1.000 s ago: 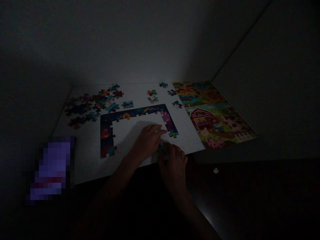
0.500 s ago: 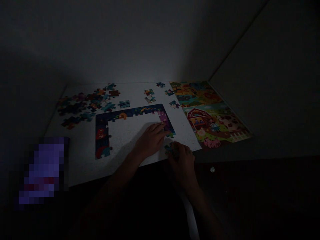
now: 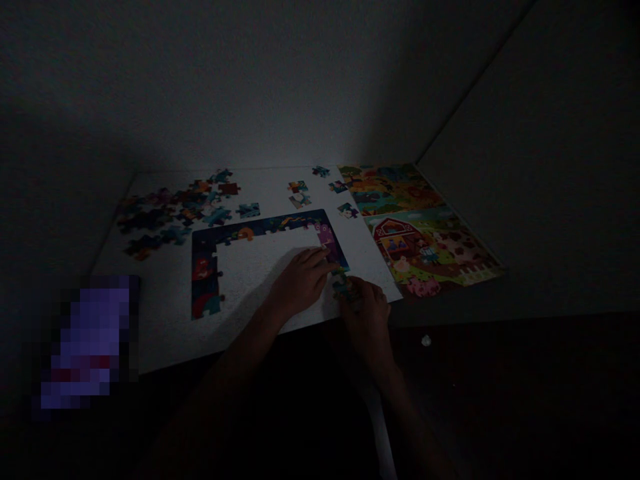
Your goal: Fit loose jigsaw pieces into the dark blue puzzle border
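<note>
A partly joined jigsaw border (image 3: 260,227), dark blue with coloured creatures, lies on the white table (image 3: 165,343). It runs along the left, far and right sides around a bare middle. My left hand (image 3: 300,279) rests flat with fingers stretched over the border's right side. My right hand (image 3: 367,307) pinches a teal puzzle piece (image 3: 341,285) at the near end of that side. The piece touches or nearly touches the border's end; the dim light hides which.
Loose puzzle pieces (image 3: 170,212) are heaped at the far left, with several single pieces (image 3: 299,199) beyond the border. Two finished-looking pictures, an animal scene (image 3: 395,190) and a farm scene (image 3: 430,250), lie at right. A blurred purple object (image 3: 93,340) is at the near left.
My right hand has moved the puzzle piece slightly away from me, up to the near end of the border's right side. My left hand has stayed in place.
</note>
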Tool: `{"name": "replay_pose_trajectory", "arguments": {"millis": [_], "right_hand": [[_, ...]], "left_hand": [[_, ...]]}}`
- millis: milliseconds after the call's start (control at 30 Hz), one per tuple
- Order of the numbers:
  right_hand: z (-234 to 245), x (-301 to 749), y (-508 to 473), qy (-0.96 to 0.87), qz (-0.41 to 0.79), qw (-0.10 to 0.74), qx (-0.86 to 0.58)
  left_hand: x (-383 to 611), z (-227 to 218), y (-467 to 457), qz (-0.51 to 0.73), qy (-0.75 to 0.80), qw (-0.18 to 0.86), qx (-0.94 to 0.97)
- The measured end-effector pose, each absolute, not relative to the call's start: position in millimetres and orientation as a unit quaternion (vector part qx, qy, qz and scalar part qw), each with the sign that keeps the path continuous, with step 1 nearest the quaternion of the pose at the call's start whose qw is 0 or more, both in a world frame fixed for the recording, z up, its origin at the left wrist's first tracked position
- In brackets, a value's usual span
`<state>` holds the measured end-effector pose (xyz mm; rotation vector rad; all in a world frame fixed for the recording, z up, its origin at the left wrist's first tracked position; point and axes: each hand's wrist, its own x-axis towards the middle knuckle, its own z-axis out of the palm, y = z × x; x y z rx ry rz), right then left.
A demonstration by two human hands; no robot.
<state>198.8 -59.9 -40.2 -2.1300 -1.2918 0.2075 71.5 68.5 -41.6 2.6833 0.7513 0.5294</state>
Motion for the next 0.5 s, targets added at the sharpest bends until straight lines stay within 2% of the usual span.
{"name": "replay_pose_trajectory", "arguments": {"millis": [500], "right_hand": [[-43.7, 197.2, -49.3, -0.478, 0.033, 0.318, -0.818]], "left_hand": [[72.2, -44.2, 69.9, 0.198, 0.261, 0.145, 0.933]]}}
